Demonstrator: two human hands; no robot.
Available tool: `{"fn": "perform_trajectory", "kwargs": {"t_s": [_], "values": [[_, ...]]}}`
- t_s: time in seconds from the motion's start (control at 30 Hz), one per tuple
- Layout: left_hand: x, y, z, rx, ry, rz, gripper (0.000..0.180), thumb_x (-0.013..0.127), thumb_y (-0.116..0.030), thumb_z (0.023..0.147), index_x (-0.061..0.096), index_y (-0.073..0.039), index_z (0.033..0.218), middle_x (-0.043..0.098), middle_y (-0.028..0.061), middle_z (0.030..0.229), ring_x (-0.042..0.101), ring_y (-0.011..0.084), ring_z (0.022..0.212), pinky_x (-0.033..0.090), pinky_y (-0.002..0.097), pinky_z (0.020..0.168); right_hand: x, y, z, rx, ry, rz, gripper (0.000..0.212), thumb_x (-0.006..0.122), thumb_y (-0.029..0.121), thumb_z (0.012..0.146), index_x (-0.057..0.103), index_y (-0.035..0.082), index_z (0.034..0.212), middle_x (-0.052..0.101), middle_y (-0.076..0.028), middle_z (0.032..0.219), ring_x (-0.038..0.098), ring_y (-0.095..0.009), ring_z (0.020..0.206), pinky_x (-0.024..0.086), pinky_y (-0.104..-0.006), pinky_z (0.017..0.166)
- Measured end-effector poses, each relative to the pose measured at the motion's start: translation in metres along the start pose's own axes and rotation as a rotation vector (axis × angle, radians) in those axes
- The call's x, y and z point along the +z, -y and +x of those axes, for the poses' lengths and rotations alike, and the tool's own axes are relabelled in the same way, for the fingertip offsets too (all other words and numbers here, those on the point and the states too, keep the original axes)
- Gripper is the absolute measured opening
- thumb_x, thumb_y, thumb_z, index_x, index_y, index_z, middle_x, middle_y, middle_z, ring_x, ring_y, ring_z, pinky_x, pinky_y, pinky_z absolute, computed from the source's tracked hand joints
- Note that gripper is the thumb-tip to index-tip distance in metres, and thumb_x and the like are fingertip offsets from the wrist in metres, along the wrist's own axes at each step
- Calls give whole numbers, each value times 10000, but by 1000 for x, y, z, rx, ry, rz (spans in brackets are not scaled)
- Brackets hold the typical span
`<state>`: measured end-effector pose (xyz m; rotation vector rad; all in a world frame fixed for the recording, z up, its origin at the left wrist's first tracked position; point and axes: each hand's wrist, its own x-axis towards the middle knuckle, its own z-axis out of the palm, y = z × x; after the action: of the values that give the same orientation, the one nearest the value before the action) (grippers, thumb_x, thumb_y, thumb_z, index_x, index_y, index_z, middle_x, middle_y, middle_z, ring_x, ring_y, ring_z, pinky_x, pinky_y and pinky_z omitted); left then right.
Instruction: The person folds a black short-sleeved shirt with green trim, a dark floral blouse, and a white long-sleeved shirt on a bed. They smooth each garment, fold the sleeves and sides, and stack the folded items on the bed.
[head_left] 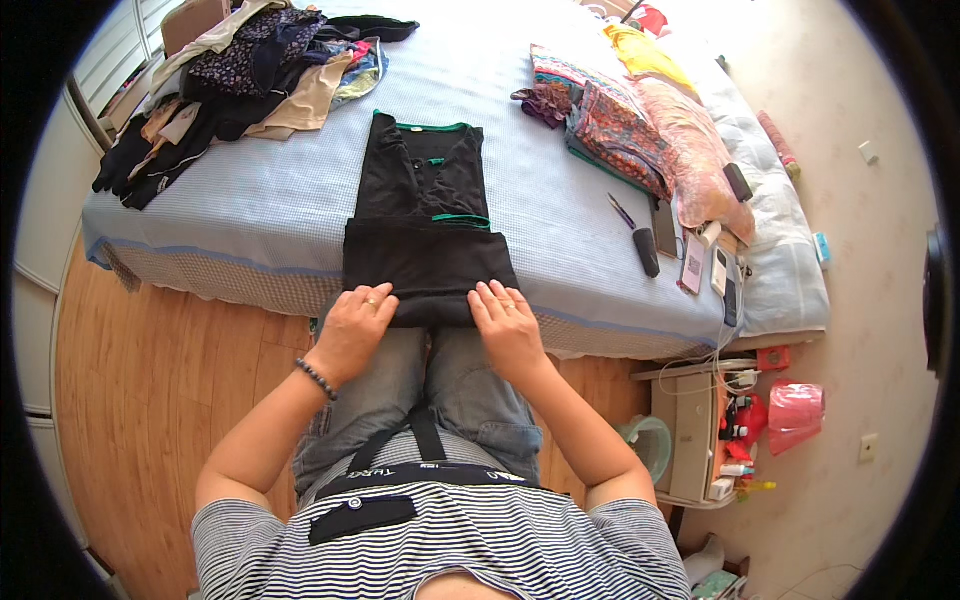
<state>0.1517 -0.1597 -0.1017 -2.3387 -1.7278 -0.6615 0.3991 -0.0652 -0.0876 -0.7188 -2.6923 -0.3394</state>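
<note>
A black shirt with green neck trim (425, 265) lies on the near edge of the bed, its neckline pointing away from me. The sides are turned in, making a long narrow shape, and the lower part is folded over in a wide band. My left hand (350, 325) grips the left end of the near edge, fingers on top. At the right end, my right hand (508, 328) holds the same edge in the same way. Both thumbs are mostly hidden.
A heap of mixed clothes (235, 85) covers the bed's far left. Folded patterned garments (620, 140) lie at the right beside a pink pillow (690, 150). Nearer are pens (620, 210), a dark case (645, 252) and phones (692, 264). A bedside cabinet (690, 430) stands lower right.
</note>
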Motion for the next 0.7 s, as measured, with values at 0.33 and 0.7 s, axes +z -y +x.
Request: {"fn": "perform_trajectory", "kwargs": {"t_s": [0.33,0.7], "values": [[-51,-17,-34,106,130,-280,187,564,-25,749,597,-41,932,637,92,925,626,263,901,504,361,816,-49,16,-41,-75,63,225,284,581,58,766,635,11,1041,662,-121,1064,636,-256,983,472,-384,906],[-50,97,109,-550,-312,-1275,395,662,-135,847,553,44,1182,639,68,1029,591,134,916,502,297,820,-38,-92,85,672,-335,1358,380,703,58,789,571,-1,1141,604,-32,894,574,-95,845,478,-245,738]]}}
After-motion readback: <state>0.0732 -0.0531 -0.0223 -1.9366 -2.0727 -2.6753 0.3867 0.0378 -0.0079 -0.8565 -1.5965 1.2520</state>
